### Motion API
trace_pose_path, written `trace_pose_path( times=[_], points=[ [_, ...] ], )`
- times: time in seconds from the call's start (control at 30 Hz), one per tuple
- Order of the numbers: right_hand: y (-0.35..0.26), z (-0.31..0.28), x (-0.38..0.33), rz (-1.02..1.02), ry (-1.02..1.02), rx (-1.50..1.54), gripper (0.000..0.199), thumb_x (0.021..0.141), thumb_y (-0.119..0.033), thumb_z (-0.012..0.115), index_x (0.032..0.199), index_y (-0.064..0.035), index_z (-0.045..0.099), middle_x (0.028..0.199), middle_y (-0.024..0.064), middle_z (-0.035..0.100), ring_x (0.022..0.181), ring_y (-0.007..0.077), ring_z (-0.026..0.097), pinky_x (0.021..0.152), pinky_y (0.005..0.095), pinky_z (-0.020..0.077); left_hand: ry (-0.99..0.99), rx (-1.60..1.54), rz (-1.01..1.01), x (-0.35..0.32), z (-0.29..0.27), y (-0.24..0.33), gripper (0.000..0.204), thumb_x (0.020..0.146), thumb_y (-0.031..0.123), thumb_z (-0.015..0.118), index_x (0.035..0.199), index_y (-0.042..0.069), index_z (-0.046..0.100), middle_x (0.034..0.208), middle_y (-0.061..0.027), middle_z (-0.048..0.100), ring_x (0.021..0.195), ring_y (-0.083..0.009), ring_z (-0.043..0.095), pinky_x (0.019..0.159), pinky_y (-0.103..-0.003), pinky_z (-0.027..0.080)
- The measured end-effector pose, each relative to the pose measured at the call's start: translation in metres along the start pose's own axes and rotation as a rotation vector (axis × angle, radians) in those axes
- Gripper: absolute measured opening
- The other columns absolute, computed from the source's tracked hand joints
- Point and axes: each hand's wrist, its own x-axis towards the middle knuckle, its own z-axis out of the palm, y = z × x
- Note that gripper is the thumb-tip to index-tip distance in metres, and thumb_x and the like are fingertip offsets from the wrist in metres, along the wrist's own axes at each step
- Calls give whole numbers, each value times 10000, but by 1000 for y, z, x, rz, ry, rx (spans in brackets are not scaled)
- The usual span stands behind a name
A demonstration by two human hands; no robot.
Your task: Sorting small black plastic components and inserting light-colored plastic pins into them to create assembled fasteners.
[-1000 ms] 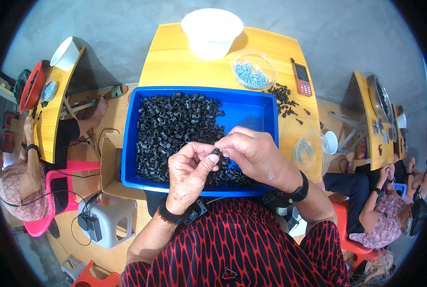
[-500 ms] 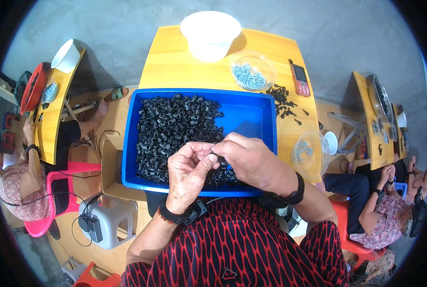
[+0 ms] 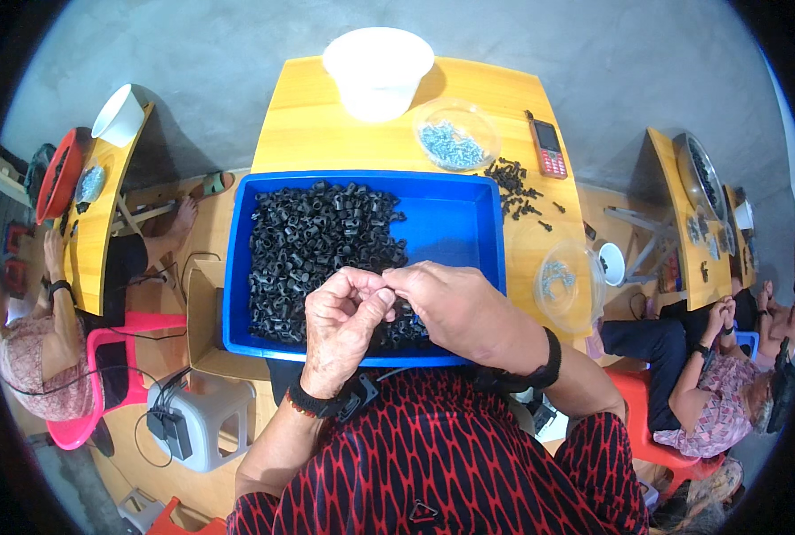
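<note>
My left hand [image 3: 347, 314] and my right hand [image 3: 446, 301] meet fingertip to fingertip over the near side of a blue tray [image 3: 451, 209]. Both are closed in a pinch, and whatever lies between the fingers is hidden. Below them, many small black plastic fittings [image 3: 313, 245] fill the tray's left and middle; its blue floor shows at the upper right. Beyond the tray stands a clear bowl of bluish metal screws [image 3: 452, 145]. Beside that bowl lies a loose heap of small black pieces [image 3: 512, 183], some long and thin.
A white tub [image 3: 380, 76] stands at the table's back, and a red-and-black keypad phone [image 3: 548, 147] lies right. Another clear container [image 3: 565, 285] with a few screws sits by the right edge, near a white cup [image 3: 611, 264]. People sit at tables on both sides.
The whole view has shifted slightly, with the table moving a little left and down. My hands stay together over the tray; my right hand's fingers are drawn closer to the left's.
</note>
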Motion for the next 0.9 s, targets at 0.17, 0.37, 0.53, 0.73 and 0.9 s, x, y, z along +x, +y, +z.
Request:
trace_pose_path(
  times=[0.17,0.37,0.53,0.73,0.9],
  points=[
    [-1,-8,3,157,-10,42,459,821,-168,743,1177,44,544,974,228,628,878,399,651,742,447,543,30,-10,-28,-1,-3,-1,74,913,6,651,983,-5,632,868,-64,681,748,-118,649,721,-255,546],
    [-3,1,9,71,-121,-220,309,836,-217,727,944,34,581,874,211,629,763,379,659,672,446,546,-5,-3,-67,0,-2,-4,85,912,11,660,988,-15,632,890,-58,684,799,-107,643,761,-252,536],
    [1,6,11,78,-159,-313,264,831,-200,714,870,30,592,779,187,632,696,364,664,613,441,547,-1,79,-36,1,-1,-2,82,909,14,670,976,-22,639,889,-46,680,789,-89,621,750,-239,519],
    [7,10,5,114,-85,-300,268,791,-194,739,911,10,614,774,158,612,686,336,648,594,419,532,-8,64,-52,1,1,3,70,908,17,672,962,-25,657,878,-46,686,780,-84,617,745,-237,512],
    [7,12,3,91,-100,-320,381,803,-199,746,1071,41,623,788,154,613,699,337,657,595,414,541,-29,104,-27,-1,0,0,44,902,-3,687,944,-12,679,843,-19,674,783,-66,602,695,-225,501]
  ],
)
